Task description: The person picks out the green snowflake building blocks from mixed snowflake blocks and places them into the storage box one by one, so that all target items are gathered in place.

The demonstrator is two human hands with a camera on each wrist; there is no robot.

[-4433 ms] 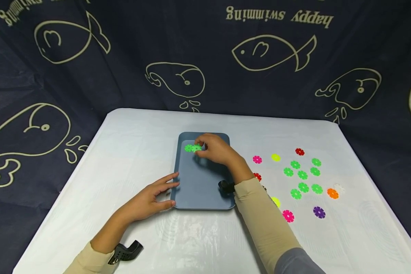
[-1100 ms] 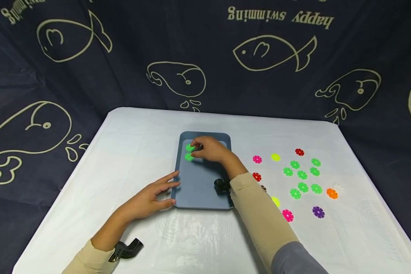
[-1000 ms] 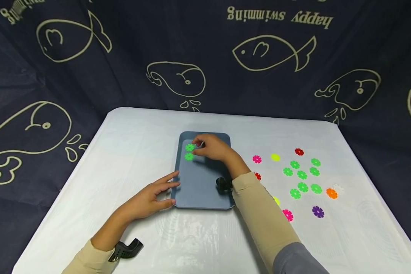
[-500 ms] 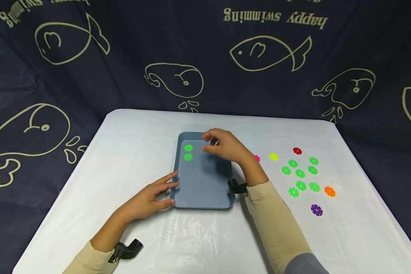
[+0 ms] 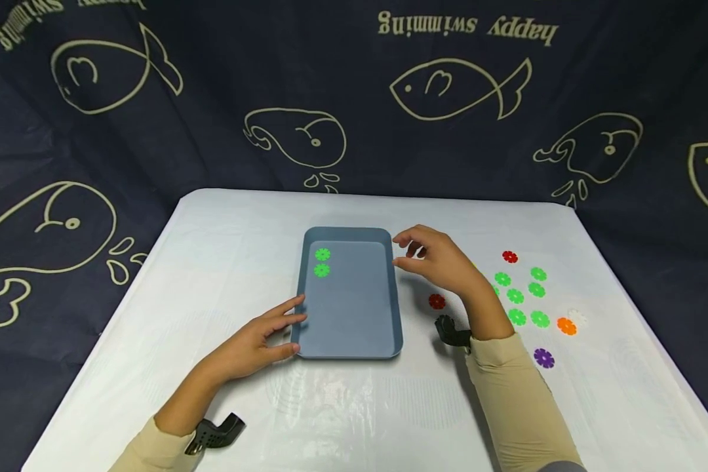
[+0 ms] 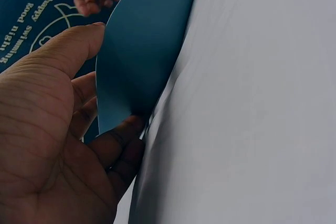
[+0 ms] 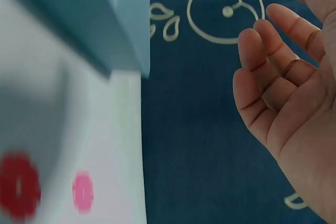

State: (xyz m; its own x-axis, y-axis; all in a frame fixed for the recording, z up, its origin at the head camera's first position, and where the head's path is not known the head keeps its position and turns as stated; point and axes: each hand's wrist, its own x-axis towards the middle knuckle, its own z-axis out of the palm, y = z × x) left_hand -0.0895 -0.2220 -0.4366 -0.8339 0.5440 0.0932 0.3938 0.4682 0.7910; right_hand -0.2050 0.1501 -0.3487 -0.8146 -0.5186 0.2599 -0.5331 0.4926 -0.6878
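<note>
Two green notched discs, a far one [image 5: 322,254] and a nearer one [image 5: 321,270], lie apart in the upper left of the blue-grey tray [image 5: 348,314]. My left hand [image 5: 250,344] touches the tray's left edge with its fingers spread; the left wrist view shows the fingers against the tray's outer wall [image 6: 142,45]. Just past the tray's right rim, my right hand [image 5: 439,259] hovers above the table with loosely bent fingers and nothing between them. A red disc [image 5: 437,301] lies on the table below it, and a pink disc [image 7: 83,191] shows in the right wrist view.
Right of the tray, several green discs [image 5: 515,296] lie scattered on the white table [image 5: 354,413]. Among them are a red disc [image 5: 510,257], an orange disc [image 5: 566,326], a whitish disc [image 5: 577,318] and a purple disc [image 5: 544,358]. A dark printed cloth [image 5: 366,151] hangs behind.
My right hand has let go of the second green disc, which now lies below the first, and has moved right, out over the tray's rim. The left hand has stayed at the tray's edge.
</note>
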